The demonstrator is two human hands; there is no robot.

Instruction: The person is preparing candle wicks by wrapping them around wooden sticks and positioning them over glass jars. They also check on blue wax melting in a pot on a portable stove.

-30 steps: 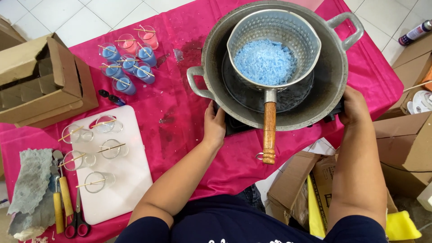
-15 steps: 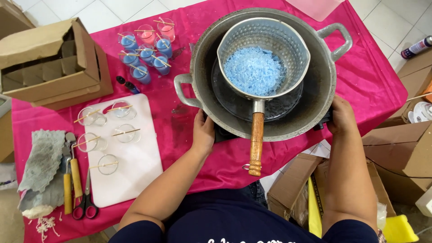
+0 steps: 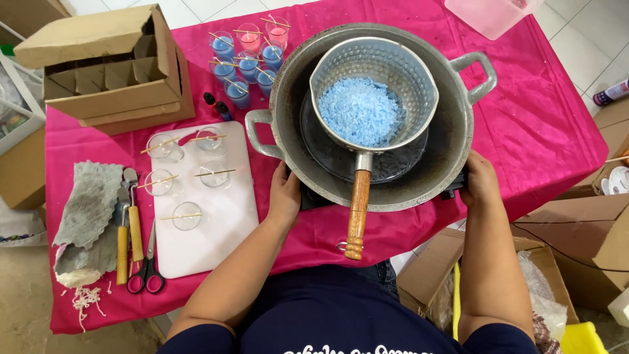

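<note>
A large grey metal pot (image 3: 452, 141) with two side handles stands on a dark burner (image 3: 311, 198) on the pink tablecloth. Inside it rests a smaller hammered saucepan (image 3: 400, 69) with a wooden handle (image 3: 358, 216), holding blue wax flakes (image 3: 360, 111). My left hand (image 3: 285, 196) grips the burner's left edge under the pot. My right hand (image 3: 480, 183) grips its right edge. Both hands are closed on the burner's sides.
A white board (image 3: 216, 223) carries several empty glasses with wick sticks. Filled blue and pink glasses (image 3: 247, 56) stand behind it. An open cardboard box (image 3: 105, 65) is at the left; a grey cloth (image 3: 88, 210), tools and scissors (image 3: 147, 269) lie near the table's left edge. More boxes (image 3: 583, 242) are at right.
The view has shifted, so the pot and table sit lower and further right in frame. My hands stay on the burner's two sides; the pot looks slightly repositioned.
</note>
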